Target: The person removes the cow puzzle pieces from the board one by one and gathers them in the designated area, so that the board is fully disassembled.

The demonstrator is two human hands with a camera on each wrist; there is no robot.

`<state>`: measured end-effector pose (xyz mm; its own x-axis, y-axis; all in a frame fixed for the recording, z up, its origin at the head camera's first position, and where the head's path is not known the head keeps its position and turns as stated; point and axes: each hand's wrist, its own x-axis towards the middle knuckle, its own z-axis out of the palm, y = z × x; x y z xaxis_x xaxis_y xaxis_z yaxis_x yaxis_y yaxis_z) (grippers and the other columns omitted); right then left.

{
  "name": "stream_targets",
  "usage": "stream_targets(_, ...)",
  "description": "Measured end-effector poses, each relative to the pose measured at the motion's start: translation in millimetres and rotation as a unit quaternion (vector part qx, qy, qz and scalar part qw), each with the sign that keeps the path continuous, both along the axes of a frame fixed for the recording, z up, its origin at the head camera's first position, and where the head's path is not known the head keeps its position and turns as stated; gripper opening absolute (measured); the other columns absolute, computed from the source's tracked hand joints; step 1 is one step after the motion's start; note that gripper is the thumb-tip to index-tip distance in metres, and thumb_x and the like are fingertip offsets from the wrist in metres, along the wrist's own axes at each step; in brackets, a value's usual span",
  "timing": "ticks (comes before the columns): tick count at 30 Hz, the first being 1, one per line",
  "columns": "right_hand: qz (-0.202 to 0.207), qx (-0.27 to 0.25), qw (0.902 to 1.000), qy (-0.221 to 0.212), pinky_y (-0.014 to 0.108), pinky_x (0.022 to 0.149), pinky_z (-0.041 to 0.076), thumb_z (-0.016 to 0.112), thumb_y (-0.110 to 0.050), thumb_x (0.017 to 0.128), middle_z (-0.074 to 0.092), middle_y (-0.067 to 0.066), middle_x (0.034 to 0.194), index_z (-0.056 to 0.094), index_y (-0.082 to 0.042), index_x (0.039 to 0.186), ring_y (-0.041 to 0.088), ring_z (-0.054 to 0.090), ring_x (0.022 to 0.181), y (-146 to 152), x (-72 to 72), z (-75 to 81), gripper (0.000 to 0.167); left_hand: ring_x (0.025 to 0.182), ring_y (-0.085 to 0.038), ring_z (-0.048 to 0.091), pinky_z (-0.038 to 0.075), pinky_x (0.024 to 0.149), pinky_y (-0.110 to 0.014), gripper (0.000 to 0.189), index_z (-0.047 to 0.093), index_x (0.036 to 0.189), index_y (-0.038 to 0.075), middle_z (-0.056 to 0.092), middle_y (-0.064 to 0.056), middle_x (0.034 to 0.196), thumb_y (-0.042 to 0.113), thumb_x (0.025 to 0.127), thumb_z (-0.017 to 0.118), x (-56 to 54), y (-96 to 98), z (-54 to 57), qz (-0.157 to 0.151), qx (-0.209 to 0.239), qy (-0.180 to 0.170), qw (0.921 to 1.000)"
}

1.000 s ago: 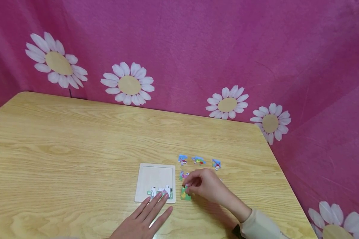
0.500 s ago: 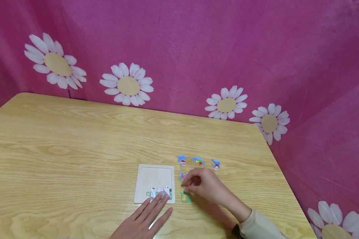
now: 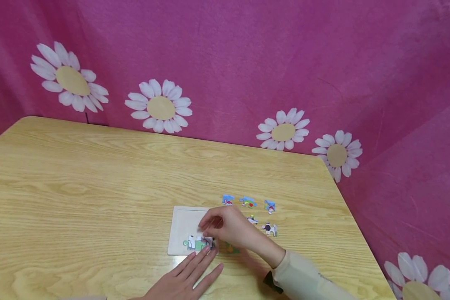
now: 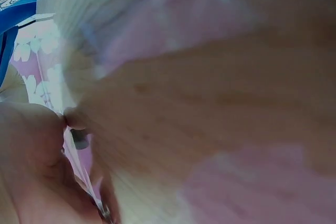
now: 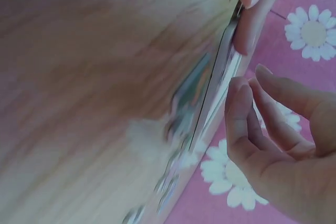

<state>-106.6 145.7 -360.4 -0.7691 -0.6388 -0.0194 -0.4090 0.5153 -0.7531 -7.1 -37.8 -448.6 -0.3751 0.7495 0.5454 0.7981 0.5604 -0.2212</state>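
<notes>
A square light wooden puzzle tray point(image 3: 189, 218) lies on the table, with joined white and green puzzle pieces point(image 3: 198, 243) along its near side. The straight fingers of my left hand point(image 3: 183, 275) rest on the near edge of those pieces. Over the right part of the tray is my right hand point(image 3: 228, 227), fingers bent and thumb close to them. In the right wrist view, no piece shows between the right fingertips point(image 5: 239, 88), which are apart from the tray edge point(image 5: 212, 85). A green piece point(image 3: 231, 249) lies beside the tray, partly under the right hand.
Several loose pieces lie right of the tray: a blue one point(image 3: 228, 200), a blue and green one point(image 3: 248, 202), another blue one point(image 3: 270, 206) and a white and black one point(image 3: 270, 229). A pink flowered cloth point(image 3: 217, 75) hangs behind the wooden table point(image 3: 97, 187).
My right hand has moved left from above the loose green piece to over the tray. The left hand has shifted slightly right and toward me, still on the tray pieces.
</notes>
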Motion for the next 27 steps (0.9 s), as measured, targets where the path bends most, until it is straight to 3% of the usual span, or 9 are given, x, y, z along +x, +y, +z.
stream_targets(11, 0.058, -0.009, 0.9976, -0.037, 0.019, 0.064, 0.053, 0.073, 0.004, 0.084, 0.072, 0.004, 0.081, 0.073, -0.001, 0.09, 0.002, 0.065, 0.071, -21, -5.4, -2.2, 0.008, 0.142, -0.033, 0.031, 0.018, 0.116, -0.036, 0.077, 0.029, 0.151, 0.004, 0.022, -0.025, 0.157, 0.061, 0.101, 0.02, -2.2, -1.6, -0.7, -0.018, 0.007, -0.015, 0.9997)
stream_targets(21, 0.035, -0.028, 0.9953, -0.086, 0.019, 0.063, 0.052, 0.072, 0.009, 0.083, 0.072, 0.013, 0.082, 0.073, 0.001, 0.088, 0.005, 0.065, 0.07, -23, -5.7, 0.8, 0.009, 0.143, -0.032, 0.027, 0.01, 0.118, -0.036, 0.073, 0.039, 0.144, 0.007, 0.024, -0.024, 0.156, 0.063, 0.101, 0.023, -2.7, -2.2, 0.3, -0.021, -0.003, -0.029, 0.9993)
stream_targets(27, 0.035, -0.029, 0.9943, -0.096, 0.019, 0.06, 0.052, 0.076, 0.009, 0.08, 0.071, 0.007, 0.076, 0.074, 0.001, 0.087, 0.005, 0.065, 0.067, -22, -3.1, 0.7, 0.011, 0.143, -0.033, 0.028, 0.014, 0.117, -0.036, 0.073, 0.036, 0.146, 0.006, 0.022, -0.025, 0.157, 0.062, 0.101, 0.022, -1.9, -2.0, 0.5, -0.019, -0.001, -0.024, 0.9995)
